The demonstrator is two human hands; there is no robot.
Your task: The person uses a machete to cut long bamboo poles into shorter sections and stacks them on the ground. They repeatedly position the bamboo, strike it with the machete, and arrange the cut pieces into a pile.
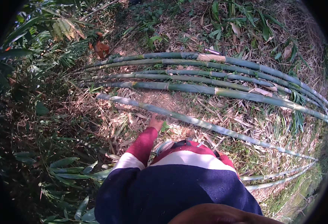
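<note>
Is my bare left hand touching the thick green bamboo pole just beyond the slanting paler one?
Apart: in the head view, the slanting paler bamboo pole and some brown ground lie between the left hand and the thick green bamboo pole.

8 bamboo poles [194,88] (at least), 1 hand [155,123]

Slender bamboo pole [199,122], grey-green, pale-mottled, ringed with joints.
Lies lengthwise on leaf-strewn ground [227,112], slanting from upper left to lower right.
</note>
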